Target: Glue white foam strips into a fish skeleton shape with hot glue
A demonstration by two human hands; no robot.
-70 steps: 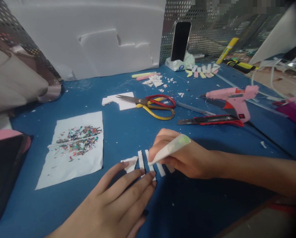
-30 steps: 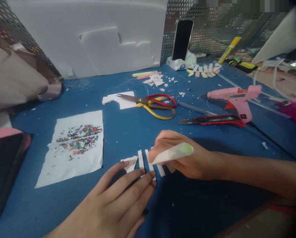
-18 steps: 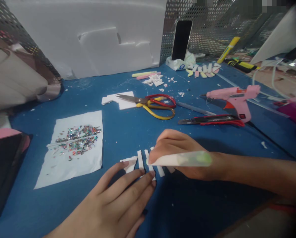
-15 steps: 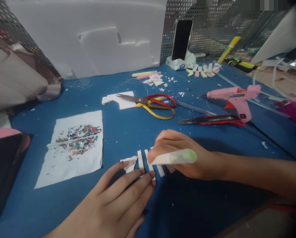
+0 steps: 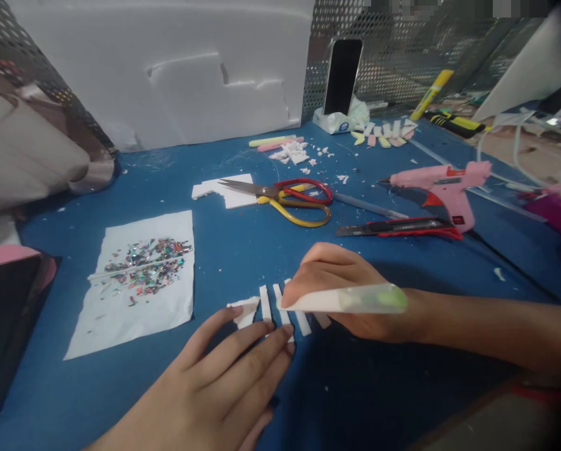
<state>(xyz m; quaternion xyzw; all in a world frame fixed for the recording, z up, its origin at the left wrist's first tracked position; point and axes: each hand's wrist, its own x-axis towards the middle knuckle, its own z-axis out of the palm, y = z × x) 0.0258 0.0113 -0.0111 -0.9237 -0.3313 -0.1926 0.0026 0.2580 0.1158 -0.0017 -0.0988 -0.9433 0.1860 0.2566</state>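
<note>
Several narrow white foam strips [image 5: 266,304] lie side by side on the blue table [image 5: 243,250], near its front edge. My left hand [image 5: 205,388] lies flat with fingers stretched out, its fingertips pressing on the near ends of the strips. My right hand [image 5: 341,288] is closed round a white tool with a green end [image 5: 346,299], which lies almost level with its tip at the strips. An irregular white foam scrap [image 5: 243,309] sits just left of the strips.
A white paper with glitter bits [image 5: 139,275] lies to the left. Farther back are scissors [image 5: 285,195] on a foam piece, a red utility knife [image 5: 402,227], a pink glue gun [image 5: 442,188], a propped phone [image 5: 342,76] and a big white foam board [image 5: 168,69].
The tool in my right hand has rocked from tilted up to nearly level, its green end swinging to the right. My left hand has stayed put on the strips.
</note>
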